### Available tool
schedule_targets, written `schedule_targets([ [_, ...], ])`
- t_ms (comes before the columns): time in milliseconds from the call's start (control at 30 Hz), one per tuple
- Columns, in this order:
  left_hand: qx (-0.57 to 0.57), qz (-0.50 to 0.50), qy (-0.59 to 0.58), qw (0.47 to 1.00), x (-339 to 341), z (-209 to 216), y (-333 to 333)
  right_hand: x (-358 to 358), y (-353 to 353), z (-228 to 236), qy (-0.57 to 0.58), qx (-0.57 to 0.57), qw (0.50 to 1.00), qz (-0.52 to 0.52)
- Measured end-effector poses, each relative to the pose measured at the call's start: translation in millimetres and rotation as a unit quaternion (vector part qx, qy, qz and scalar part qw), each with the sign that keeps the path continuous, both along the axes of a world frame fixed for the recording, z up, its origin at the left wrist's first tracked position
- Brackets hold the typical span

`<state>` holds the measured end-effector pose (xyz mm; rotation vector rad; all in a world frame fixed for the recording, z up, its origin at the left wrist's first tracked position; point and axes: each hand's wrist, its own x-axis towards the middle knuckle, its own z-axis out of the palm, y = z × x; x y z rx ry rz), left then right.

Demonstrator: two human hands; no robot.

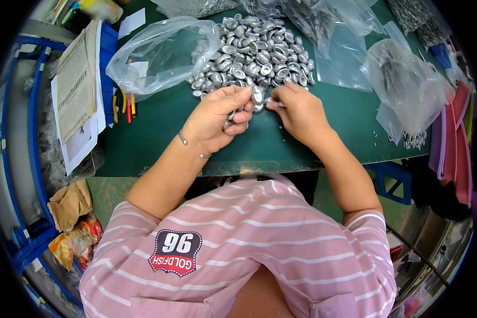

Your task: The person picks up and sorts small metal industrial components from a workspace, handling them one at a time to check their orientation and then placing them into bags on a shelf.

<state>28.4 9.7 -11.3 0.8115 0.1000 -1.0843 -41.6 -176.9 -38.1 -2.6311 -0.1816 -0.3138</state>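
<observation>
A heap of small silvery cup-shaped metal parts lies on the green table before me. My left hand, wearing a thin metal bangle, is closed with several of these parts in its curled fingers. One oval metal part shows at its thumb tip, at the near edge of the heap. To the right, my right hand pinches a small silvery part between thumb and fingers. Its exact shape is mostly hidden by the fingers.
An open clear plastic bag lies left of the heap; more clear bags lie right. Red and yellow pens sit beside a blue bin. Papers hang at the left. A blue stool stands below the table's right edge.
</observation>
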Motion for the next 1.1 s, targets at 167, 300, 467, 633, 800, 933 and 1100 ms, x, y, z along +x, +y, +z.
schedule_targets([
  [167,-0.094,-0.024,0.027,0.995,0,-5,6,-14,-15,3,0.224,0.714,0.663,0.003],
  [300,-0.082,0.002,0.039,0.996,-8,3,1,-22,-12,5,0.177,0.854,0.486,0.064],
  [467,-0.165,-0.021,0.061,0.984,-11,-6,5,-25,-9,-7,0.159,0.882,0.429,0.117],
  [633,-0.204,-0.029,0.047,0.977,-10,-9,15,-29,-5,-7,0.154,0.894,0.390,0.156],
  [800,-0.193,0.019,0.000,0.981,2,-4,31,-31,-9,-1,0.158,0.882,0.428,0.119],
  [933,0.109,0.035,-0.223,0.968,11,10,32,-19,-8,7,0.182,0.602,0.777,0.031],
  [1100,0.336,-0.016,-0.715,0.613,3,-5,7,-6,22,8,0.071,0.097,0.993,-0.010],
])
